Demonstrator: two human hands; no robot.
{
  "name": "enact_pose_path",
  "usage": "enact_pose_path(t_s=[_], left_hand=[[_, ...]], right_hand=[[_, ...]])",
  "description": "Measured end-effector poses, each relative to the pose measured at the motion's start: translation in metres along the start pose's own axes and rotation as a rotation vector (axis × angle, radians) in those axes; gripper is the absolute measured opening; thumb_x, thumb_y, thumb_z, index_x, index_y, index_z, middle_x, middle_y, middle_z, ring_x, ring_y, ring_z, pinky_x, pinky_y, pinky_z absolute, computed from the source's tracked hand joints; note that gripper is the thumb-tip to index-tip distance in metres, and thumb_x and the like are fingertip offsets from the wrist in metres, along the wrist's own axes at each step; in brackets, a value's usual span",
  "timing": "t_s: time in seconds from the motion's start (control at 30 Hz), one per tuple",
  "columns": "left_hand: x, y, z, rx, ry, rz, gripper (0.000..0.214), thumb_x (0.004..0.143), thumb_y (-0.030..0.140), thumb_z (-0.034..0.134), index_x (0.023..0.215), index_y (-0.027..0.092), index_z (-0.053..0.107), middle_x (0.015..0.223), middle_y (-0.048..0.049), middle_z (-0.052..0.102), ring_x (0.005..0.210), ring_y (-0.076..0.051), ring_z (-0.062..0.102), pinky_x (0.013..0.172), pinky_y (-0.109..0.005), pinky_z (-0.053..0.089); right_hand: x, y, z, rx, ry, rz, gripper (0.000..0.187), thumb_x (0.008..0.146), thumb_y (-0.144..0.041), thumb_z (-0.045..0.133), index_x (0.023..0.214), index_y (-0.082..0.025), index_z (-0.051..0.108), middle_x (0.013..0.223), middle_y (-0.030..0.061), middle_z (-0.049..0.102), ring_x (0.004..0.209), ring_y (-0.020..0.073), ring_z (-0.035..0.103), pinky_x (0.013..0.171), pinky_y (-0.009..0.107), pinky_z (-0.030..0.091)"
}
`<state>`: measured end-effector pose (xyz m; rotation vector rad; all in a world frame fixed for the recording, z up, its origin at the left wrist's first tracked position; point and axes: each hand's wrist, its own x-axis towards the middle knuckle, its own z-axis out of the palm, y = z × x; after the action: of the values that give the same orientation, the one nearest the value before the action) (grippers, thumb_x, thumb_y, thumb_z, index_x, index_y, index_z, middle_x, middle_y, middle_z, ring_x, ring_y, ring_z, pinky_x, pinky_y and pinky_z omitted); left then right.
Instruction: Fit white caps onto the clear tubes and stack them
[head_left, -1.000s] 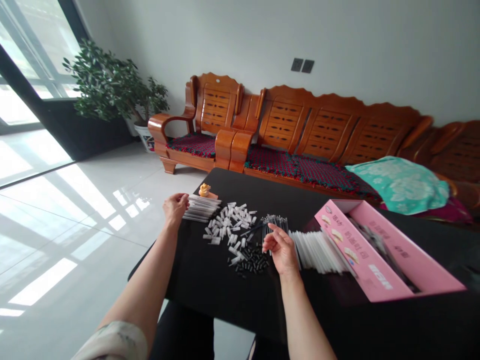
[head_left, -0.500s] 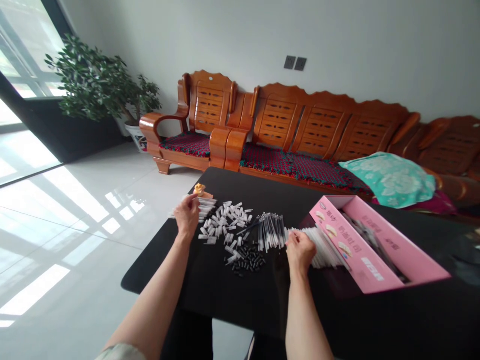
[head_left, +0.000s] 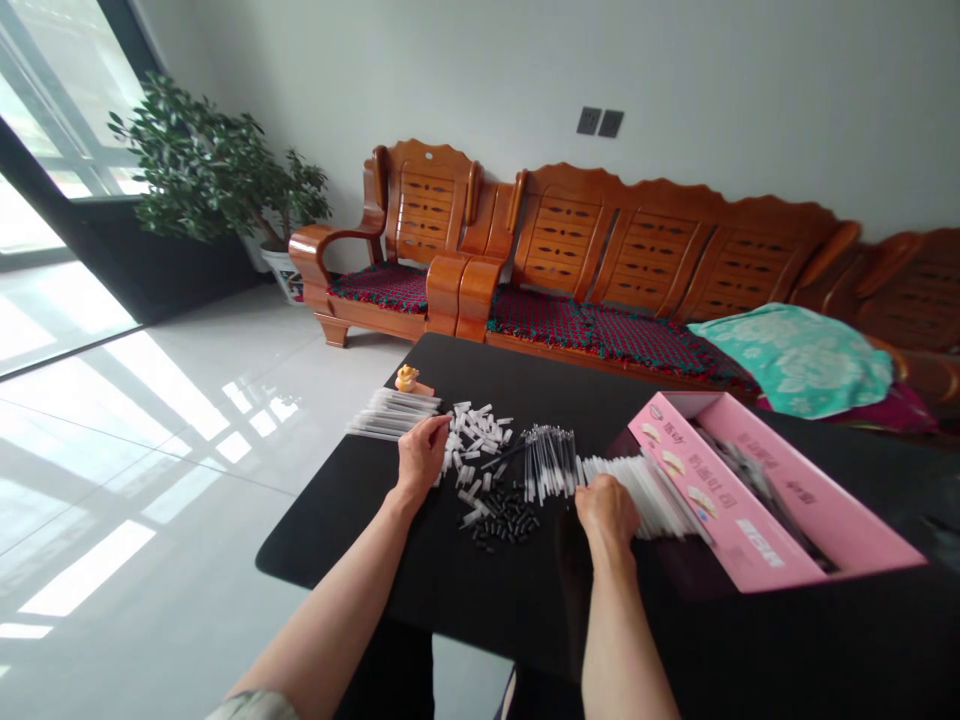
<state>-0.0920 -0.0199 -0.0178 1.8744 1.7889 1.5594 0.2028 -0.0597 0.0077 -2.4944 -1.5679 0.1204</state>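
Observation:
My left hand (head_left: 421, 452) rests on the black table (head_left: 420, 570) at the left edge of a heap of small white caps (head_left: 474, 440), its fingers curled over some of them. My right hand (head_left: 607, 506) is closed on the near end of a row of white pen barrels (head_left: 652, 495); what exactly it pinches is hidden. Between the hands lie a bundle of clear refills (head_left: 547, 462) and a small pile of black tips (head_left: 502, 520). A stack of finished white pens (head_left: 390, 413) lies left of the caps.
An open pink box (head_left: 757, 500) sits at the right on the table. A small orange toy (head_left: 409, 379) stands at the table's far corner. Wooden sofas (head_left: 600, 260), a green cloth (head_left: 802, 360) and a potted plant (head_left: 202, 170) are beyond.
My left hand moved right from the stack of white pens to the cap heap. My right hand moved right from the refills to the row of white barrels and closed there.

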Motion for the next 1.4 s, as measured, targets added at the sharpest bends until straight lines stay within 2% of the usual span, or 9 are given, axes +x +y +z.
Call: enact_pose_path(t_s=[0.13,0.23,0.33,0.4,0.6,0.73,0.87,1.07,1.4], left_hand=[[-0.002,0.000,0.005,-0.006,-0.014,0.013,0.020,0.089,0.024,0.054,0.095,0.021,0.073,0.084,-0.0024,0.074,0.072,-0.014,0.068,0.075,-0.022,0.050],[-0.003,0.000,0.005,-0.007,-0.022,0.010,0.020,0.088,0.023,0.054,0.095,0.020,0.073,0.082,-0.0023,0.074,0.071,-0.013,0.067,0.074,-0.021,0.050],[-0.002,0.005,0.001,0.007,-0.041,-0.004,0.020,0.088,0.024,0.054,0.094,0.020,0.073,0.083,-0.0027,0.073,0.070,-0.013,0.065,0.072,-0.021,0.049],[-0.002,0.012,-0.001,0.028,-0.099,-0.008,0.020,0.089,0.026,0.054,0.093,0.020,0.073,0.082,-0.0026,0.071,0.066,-0.012,0.062,0.069,-0.021,0.047],[-0.001,0.043,0.009,0.086,-0.488,0.109,0.018,0.087,0.028,0.058,0.087,0.022,0.075,0.090,-0.0039,0.069,0.076,-0.013,0.063,0.073,-0.022,0.045],[-0.001,0.052,0.022,0.241,-0.633,0.121,0.018,0.086,0.031,0.059,0.086,0.022,0.074,0.089,-0.0045,0.068,0.082,-0.017,0.063,0.072,-0.023,0.044],[-0.002,0.053,0.033,0.345,-0.664,0.135,0.019,0.085,0.033,0.059,0.081,0.021,0.073,0.086,-0.0053,0.068,0.080,-0.018,0.064,0.068,-0.025,0.044],[-0.002,0.059,0.043,0.438,-0.676,0.048,0.019,0.083,0.029,0.056,0.082,0.019,0.073,0.084,-0.0083,0.070,0.080,-0.020,0.066,0.068,-0.026,0.045],[-0.009,0.062,0.038,0.411,-0.707,0.093,0.023,0.088,0.032,0.053,0.087,0.017,0.069,0.096,-0.0112,0.069,0.085,-0.021,0.067,0.072,-0.027,0.048]], right_hand=[[0.002,0.000,0.003,0.165,0.161,0.053,0.021,0.075,-0.029,0.055,0.076,-0.015,0.071,0.079,0.0207,0.073,0.076,0.0339,0.070,0.060,0.036,0.046],[0.003,-0.006,0.010,0.638,0.316,0.072,0.021,0.074,-0.034,0.057,0.078,-0.016,0.067,0.067,0.0122,0.070,0.062,0.0254,0.067,0.054,0.030,0.046],[0.000,-0.017,0.020,1.195,0.206,0.091,0.020,0.074,-0.037,0.059,0.078,-0.018,0.059,0.050,-0.0004,0.060,0.038,0.0156,0.054,0.038,0.023,0.037],[-0.003,-0.024,0.026,1.361,0.165,0.053,0.016,0.072,-0.033,0.059,0.075,-0.018,0.056,0.049,-0.0028,0.058,0.035,0.0131,0.051,0.034,0.020,0.032],[-0.009,-0.029,0.033,1.318,0.285,-0.044,0.007,0.070,-0.023,0.059,0.068,-0.018,0.056,0.049,-0.0041,0.059,0.038,0.0109,0.052,0.043,0.021,0.042],[-0.007,-0.025,0.035,1.330,0.258,-0.042,0.007,0.072,-0.024,0.058,0.070,-0.017,0.056,0.050,-0.0035,0.060,0.039,0.0117,0.053,0.042,0.021,0.042],[-0.006,-0.025,0.035,1.325,0.242,-0.070,0.010,0.073,-0.027,0.059,0.070,-0.017,0.057,0.050,-0.0028,0.061,0.038,0.0121,0.053,0.041,0.021,0.041],[-0.008,-0.027,0.031,1.360,0.197,-0.084,0.013,0.071,-0.028,0.062,0.070,-0.016,0.058,0.046,-0.0031,0.060,0.036,0.0116,0.051,0.039,0.020,0.038],[-0.005,-0.030,0.036,1.513,0.172,-0.071,0.015,0.071,-0.028,0.066,0.075,-0.015,0.061,0.055,-0.0009,0.066,0.036,0.0107,0.053,0.035,0.019,0.040]])
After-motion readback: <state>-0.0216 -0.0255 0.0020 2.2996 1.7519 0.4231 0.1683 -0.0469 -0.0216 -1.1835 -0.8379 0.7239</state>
